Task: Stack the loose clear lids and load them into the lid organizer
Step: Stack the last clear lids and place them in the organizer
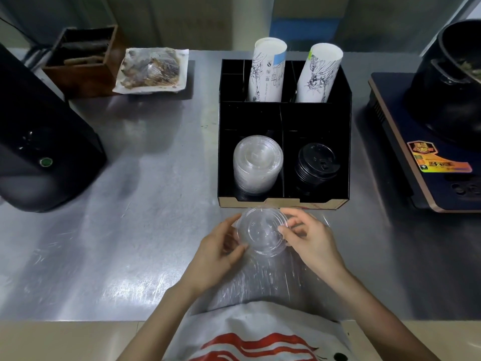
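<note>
I hold a small stack of clear lids just above the steel counter, in front of the black lid organizer. My left hand grips its left rim and my right hand pinches its right rim. The organizer's front left compartment holds a leaning stack of clear lids. A stack of black lids fills its front right compartment. A crinkled clear plastic sleeve lies on the counter under my hands.
Two sleeves of paper cups stand in the organizer's rear slots. A black machine sits at the left, a wooden box and a wrapped tray behind it. An induction cooker with a black pot stands at the right.
</note>
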Demonstrator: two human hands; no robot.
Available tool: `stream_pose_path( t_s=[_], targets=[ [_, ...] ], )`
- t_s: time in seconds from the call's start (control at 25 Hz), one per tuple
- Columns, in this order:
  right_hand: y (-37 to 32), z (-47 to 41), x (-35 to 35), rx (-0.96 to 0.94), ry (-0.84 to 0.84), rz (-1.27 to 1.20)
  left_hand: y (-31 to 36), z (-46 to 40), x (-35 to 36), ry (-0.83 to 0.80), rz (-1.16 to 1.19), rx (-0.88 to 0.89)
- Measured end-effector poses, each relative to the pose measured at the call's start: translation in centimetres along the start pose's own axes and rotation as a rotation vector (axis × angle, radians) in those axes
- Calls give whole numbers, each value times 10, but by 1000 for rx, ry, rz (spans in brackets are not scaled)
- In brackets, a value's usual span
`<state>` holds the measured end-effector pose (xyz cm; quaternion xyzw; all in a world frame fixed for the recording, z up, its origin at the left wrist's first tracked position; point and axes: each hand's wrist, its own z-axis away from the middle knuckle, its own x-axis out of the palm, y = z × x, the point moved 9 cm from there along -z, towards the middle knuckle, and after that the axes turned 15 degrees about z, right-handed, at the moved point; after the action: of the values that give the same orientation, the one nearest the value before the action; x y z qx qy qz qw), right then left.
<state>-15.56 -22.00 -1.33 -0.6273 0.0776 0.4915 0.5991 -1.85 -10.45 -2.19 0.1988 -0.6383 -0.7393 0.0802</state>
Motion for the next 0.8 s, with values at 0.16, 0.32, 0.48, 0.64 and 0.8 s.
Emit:
stream_pose_path(
  t_s=[0.16, 0.32, 0.48, 0.64, 0.8],
  targets=[
    [-18, -3, -15, -34, 32, -66, 22, -7, -13, 71, 79, 59],
    [-34, -12, -29, -78, 28, -83, 36, -15, -20, 103, 103, 65],
    [-47, -25, -46, -107, 59, -63, 53, -28, -24, 108, 72, 105],
    [-61, -41, -60, -145, 116, -8, 72, -43, -31, 136, 22, 152],
    [-71, -54, -67, -163, 145, 23, 84, -56, -37, 169, -21, 180]
  ],
)
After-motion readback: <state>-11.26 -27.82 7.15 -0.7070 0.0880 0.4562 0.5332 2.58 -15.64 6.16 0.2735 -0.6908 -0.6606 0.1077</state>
